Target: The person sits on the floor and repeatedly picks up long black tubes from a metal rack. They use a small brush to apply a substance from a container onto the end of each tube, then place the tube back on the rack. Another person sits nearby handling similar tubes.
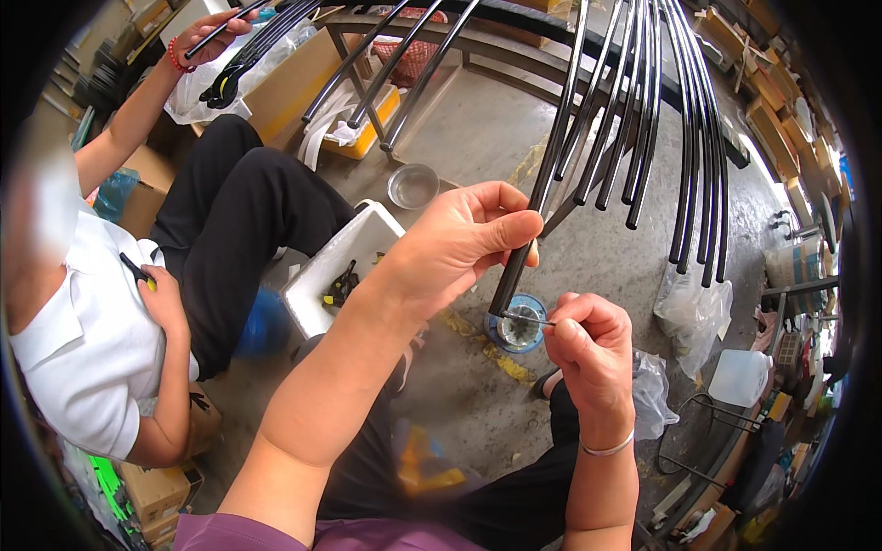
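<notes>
A long glossy black tube (513, 278) slants down from the rack toward me, its lower end in front of my knees. My left hand (464, 234) is closed around it a little above that end, thumb on top. Between the fingertips of my right hand (593, 354) is a thin metal pin (531, 320), whose tip meets the tube's lower end; whether it is inside the opening, I cannot tell. Below, on the floor, stands a small round blue container (517, 348), partly hidden by the tube and pin. Several other black tubes (643, 151) hang over the rack beside mine.
At the left sits a co-worker in a white shirt (78, 340), holding a black tube and a small black-and-yellow part. A white foam box (310, 296) holds black-and-yellow pieces. Near it are a metal bowl (413, 186) and a yellow bin (354, 142). Plastic bags (694, 317) lie right.
</notes>
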The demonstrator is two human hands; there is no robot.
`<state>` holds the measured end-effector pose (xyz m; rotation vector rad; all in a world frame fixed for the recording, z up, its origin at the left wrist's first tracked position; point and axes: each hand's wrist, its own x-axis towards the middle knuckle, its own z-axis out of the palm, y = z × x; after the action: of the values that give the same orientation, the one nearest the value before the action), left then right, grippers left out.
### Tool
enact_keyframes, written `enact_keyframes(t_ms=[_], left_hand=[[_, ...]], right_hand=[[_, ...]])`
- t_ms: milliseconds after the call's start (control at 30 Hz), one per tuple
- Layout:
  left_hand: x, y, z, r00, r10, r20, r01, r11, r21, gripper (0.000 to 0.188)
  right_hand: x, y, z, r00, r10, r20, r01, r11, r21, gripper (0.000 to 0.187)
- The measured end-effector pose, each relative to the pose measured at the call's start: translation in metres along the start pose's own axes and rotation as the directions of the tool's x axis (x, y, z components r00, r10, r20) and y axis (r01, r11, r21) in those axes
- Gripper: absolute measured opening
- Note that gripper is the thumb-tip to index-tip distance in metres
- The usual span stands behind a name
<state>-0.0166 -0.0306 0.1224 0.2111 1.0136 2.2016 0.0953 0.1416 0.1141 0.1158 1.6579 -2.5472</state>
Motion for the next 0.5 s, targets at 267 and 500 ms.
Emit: enact_keyframes(t_ms=[267,500], left_hand=[[-0.0007,-0.0001,0.0007,0.999,-0.038,-0.034,0.035,0.996,-0.087,0.031],[-0.0021,-0.0012,-0.0015,1.000,-0.009,-0.004,0.009,0.999,-0.039,0.032]], right_hand=[[-0.0015,0.0004,-0.0027,1.000,-0.012,0.017,0.011,0.999,0.046,0.014],[-0.0015,-0.0001,-0.0011,1.000,0.019,0.005,-0.019,0.999,0.028,0.014]])
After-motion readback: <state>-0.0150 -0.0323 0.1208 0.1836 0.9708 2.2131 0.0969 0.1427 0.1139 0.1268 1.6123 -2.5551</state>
